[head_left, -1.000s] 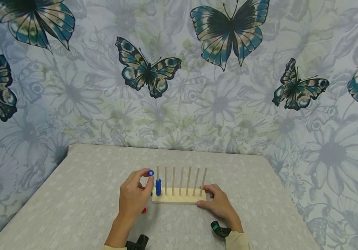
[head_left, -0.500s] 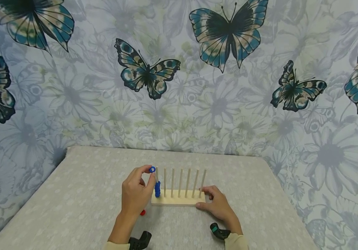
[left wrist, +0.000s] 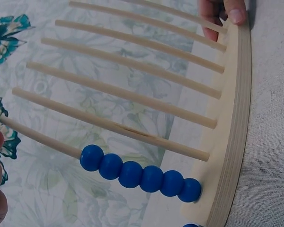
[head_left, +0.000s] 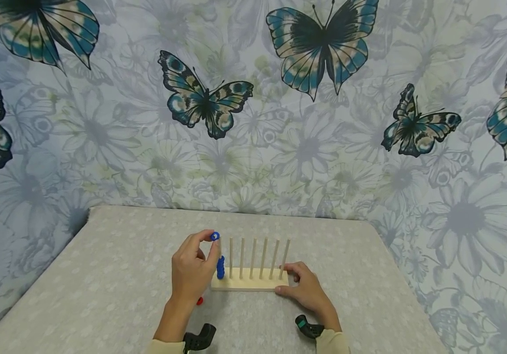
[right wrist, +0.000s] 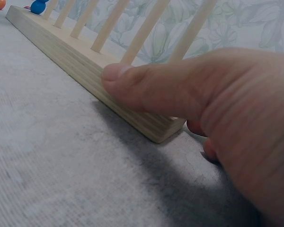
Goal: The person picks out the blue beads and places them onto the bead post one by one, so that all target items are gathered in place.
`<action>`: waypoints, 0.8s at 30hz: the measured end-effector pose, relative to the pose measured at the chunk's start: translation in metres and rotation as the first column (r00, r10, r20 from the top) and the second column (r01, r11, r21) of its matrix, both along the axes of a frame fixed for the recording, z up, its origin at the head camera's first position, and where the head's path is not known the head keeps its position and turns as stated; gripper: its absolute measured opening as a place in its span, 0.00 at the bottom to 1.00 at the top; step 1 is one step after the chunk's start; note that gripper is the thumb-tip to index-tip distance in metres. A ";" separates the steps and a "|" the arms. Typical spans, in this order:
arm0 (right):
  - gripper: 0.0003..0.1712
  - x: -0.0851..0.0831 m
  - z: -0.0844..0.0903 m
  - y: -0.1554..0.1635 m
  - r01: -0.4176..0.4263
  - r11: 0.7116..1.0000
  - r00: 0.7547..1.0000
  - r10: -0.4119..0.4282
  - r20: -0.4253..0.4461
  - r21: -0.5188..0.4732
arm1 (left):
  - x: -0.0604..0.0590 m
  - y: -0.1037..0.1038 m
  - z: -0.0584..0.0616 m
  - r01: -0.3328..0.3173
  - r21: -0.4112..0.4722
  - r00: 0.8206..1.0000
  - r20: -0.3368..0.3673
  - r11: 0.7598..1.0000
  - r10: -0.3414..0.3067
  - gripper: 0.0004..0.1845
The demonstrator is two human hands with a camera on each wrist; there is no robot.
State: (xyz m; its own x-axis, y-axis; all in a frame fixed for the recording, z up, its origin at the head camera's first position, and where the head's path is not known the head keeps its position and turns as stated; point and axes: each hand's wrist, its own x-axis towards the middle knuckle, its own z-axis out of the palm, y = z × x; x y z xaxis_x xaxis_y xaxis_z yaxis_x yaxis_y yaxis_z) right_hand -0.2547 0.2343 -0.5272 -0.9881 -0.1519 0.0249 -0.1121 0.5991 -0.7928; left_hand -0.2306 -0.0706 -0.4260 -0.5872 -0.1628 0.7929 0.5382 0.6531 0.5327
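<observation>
Fingers of my right hand (head_left: 308,293) curl round the near right end of the wooden peg rack (head_left: 249,282), thumb pressed along its front edge on the grey counter (head_left: 103,295). My left hand (head_left: 191,273) pinches a blue bead (head_left: 214,236) between thumb and forefinger, just at the tip of the leftmost peg (left wrist: 38,136), where a stack of blue beads (left wrist: 139,174) already sits against the base. A red bead (head_left: 199,301) lies on the counter beside my left wrist, and butterfly wallpaper (head_left: 320,49) rises beyond.

Six blue beads (left wrist: 139,173) stacked on end peg (left wrist: 38,136), wooden base (left wrist: 229,137), bare pegs beside
</observation>
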 end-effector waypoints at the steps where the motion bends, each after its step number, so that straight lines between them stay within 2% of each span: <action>1: 0.33 0.000 0.000 0.000 0.000 1.000 1.000 0.000 -0.003 0.001 | 0.000 0.000 0.000 0.002 0.001 1.000 -0.002 1.000 -0.002 0.11; 14: 0.33 0.002 0.003 -0.002 0.009 1.000 1.000 -0.009 0.011 -0.012 | -0.002 0.003 0.002 0.036 0.000 0.999 0.027 0.999 -0.036 0.13; 24: 0.34 0.003 0.003 -0.002 0.010 1.000 1.000 -0.010 0.018 -0.017 | -0.003 0.003 0.001 0.018 -0.020 0.999 0.039 1.000 -0.017 0.13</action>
